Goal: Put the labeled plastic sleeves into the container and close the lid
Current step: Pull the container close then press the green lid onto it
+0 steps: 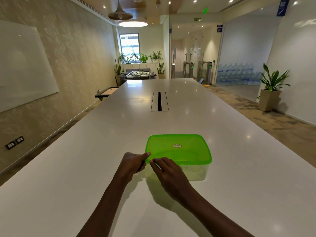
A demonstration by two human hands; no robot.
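Note:
A clear plastic container [196, 171] stands on the white table, covered by a bright green lid [177, 149] with a small oval sticker in its middle. Both hands meet at the lid's near left corner. My left hand [133, 164] curls around that corner with the thumb resting on top of the lid. My right hand [168, 171] lies against the container's near side, fingertips touching the lid's front rim. Something pale with faint print shows dimly through the clear wall; I cannot tell what it is.
The long white table [85, 168] stretches ahead with a cable slot [159, 103] in its middle. A whiteboard hangs on the left wall. A potted plant [271, 93] stands on the floor at the right.

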